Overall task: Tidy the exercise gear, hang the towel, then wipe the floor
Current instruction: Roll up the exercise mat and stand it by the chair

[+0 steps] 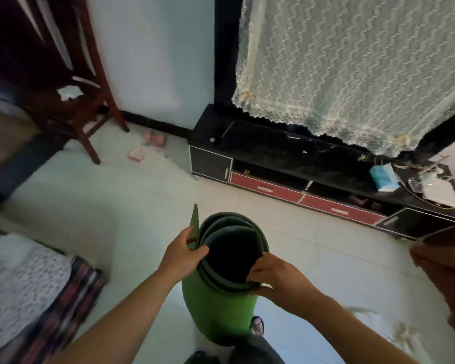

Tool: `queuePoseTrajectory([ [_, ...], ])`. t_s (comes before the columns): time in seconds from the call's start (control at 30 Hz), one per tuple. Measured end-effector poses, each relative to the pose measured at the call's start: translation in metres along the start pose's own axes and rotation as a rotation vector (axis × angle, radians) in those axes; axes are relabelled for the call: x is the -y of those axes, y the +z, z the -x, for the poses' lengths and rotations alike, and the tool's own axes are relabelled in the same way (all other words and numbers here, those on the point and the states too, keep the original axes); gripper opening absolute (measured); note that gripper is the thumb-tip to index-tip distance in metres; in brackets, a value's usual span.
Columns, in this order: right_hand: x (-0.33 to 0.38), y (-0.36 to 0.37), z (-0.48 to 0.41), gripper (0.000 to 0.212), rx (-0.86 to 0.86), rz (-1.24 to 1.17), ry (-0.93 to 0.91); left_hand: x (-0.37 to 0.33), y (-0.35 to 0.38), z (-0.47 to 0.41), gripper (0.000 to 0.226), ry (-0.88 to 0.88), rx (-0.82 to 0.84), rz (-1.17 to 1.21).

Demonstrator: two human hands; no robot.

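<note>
A green exercise mat (216,308) stands upright in front of me, loosely rolled, its open dark end facing up. My left hand (184,254) grips the left rim of the roll, thumb over the loose outer flap. My right hand (273,275) pinches the near right rim, fingers hooked over the inner layers. My foot in a sandal (257,325) shows just behind the roll's base. No towel can be picked out with certainty.
A low black TV cabinet (286,164) with red drawers runs along the right wall under a lace-covered screen (352,64). A dark wooden chair (71,101) stands far left, pink items (153,143) on the pale tiled floor (103,206). A patterned bed edge (24,292) lies near left.
</note>
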State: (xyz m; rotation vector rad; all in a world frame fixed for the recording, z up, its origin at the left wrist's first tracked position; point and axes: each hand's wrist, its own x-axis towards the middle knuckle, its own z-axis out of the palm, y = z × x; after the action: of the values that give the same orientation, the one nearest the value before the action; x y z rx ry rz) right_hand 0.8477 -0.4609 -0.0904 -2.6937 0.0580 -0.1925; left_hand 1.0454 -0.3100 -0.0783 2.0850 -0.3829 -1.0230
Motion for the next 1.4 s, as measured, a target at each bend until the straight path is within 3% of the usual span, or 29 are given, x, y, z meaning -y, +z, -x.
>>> queuePoseTrajectory([
  [0.13, -0.013, 0.021, -0.068, 0.018, 0.053, -0.048, -0.158, 0.017, -0.041, -0.021, 0.047, -0.063, -0.078, 0.033],
  [0.33, -0.05, 0.038, -0.183, 0.028, 0.135, -0.108, -0.278, 0.026, -0.102, -0.083, 0.048, -0.148, -0.187, 0.089],
  [0.47, -0.069, 0.033, -0.25, 0.026, 0.202, -0.153, -0.336, 0.007, -0.136, -0.112, 0.026, -0.153, -0.266, 0.146],
  [0.67, -0.089, 0.011, -0.352, 0.033, 0.194, -0.127, -0.392, -0.019, -0.184, -0.162, 0.032, -0.128, -0.382, 0.29],
  [0.77, -0.094, 0.006, -0.406, 0.039, 0.126, -0.243, -0.285, -0.022, -0.218, -0.192, 0.029, -0.116, -0.449, 0.371],
  [0.87, -0.091, 0.011, -0.467, 0.05, 0.068, -0.336, -0.034, -0.02, -0.255, -0.229, 0.029, -0.129, -0.498, 0.442],
  [1.0, -0.075, 0.036, -0.554, 0.069, 0.172, -0.368, 0.252, -0.017, -0.309, -0.282, 0.029, -0.12, -0.503, 0.441],
  [1.17, -0.056, 0.066, -0.659, 0.051, 0.183, -0.458, 0.461, -0.02, -0.397, -0.346, 0.031, -0.119, -0.456, 0.338],
  [1.4, -0.036, 0.097, -0.771, 0.048, 0.146, -0.506, 0.54, -0.025, -0.506, -0.426, 0.042, -0.083, -0.394, 0.036],
])
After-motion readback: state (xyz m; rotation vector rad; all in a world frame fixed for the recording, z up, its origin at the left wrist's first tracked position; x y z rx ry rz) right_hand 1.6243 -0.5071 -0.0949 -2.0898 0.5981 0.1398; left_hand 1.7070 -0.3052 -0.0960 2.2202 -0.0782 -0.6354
